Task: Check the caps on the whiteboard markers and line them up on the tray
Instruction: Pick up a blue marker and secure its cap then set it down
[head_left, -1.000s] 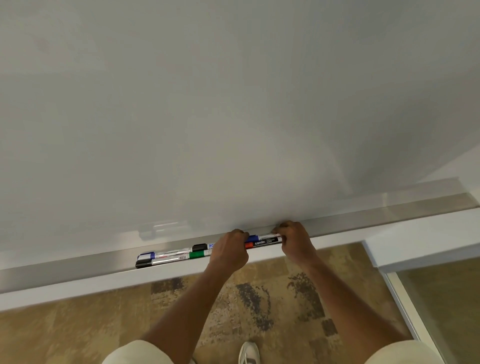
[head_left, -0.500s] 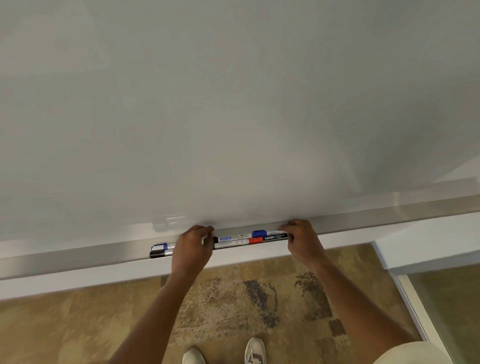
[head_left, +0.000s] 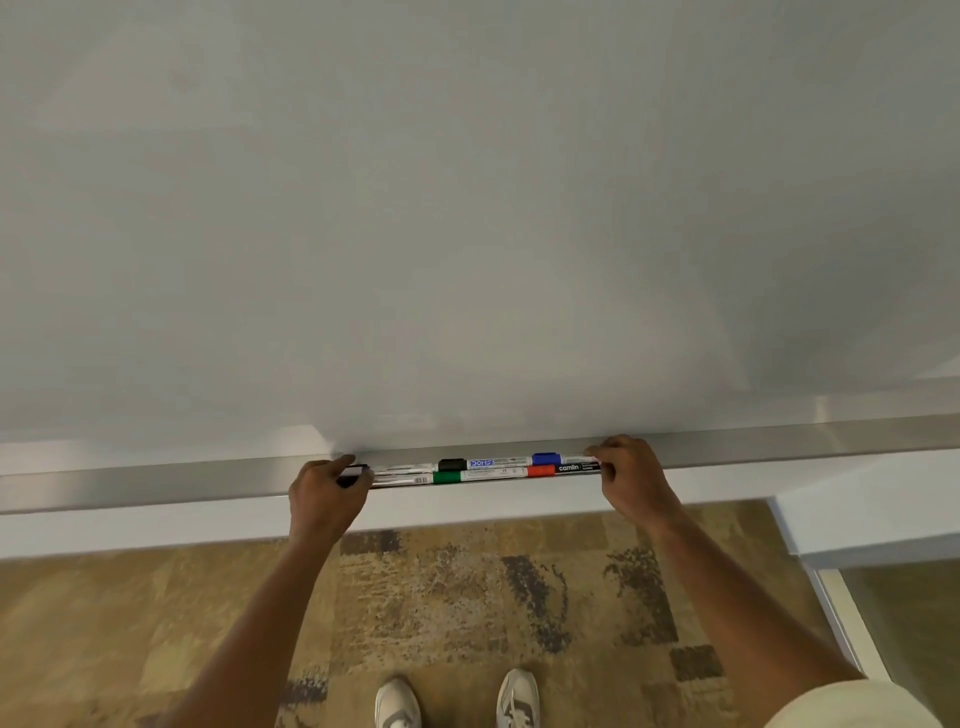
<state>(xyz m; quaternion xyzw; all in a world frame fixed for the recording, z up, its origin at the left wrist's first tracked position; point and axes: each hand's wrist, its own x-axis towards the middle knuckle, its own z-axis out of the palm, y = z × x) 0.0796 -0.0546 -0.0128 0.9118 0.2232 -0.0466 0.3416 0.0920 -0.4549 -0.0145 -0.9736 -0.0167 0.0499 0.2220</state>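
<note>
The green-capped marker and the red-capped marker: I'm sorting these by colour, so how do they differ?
The green-capped marker lies mid-row, its cap clear of both hands; the red-capped marker sits further right, its black "camlin" barrel reaching the right hand. Both lie flat, end to end, in the front row on the silver metal tray.

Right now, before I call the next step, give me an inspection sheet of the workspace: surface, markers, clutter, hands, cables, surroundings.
Surface: metal tray along the foot of the whiteboard; board looks unmarked.
Job's things: markers lie in two rows, end to end. Back row shows a black cap and a blue cap; front row a green cap and a red cap. Visible caps look seated.
Clutter: nothing seen.
Hands: left hand at the rows' left end, fingers on a black marker end; right hand at the right end.
Cables: nothing seen.
Surroundings: patterned carpet, white shoes, glass panel at right.
</note>
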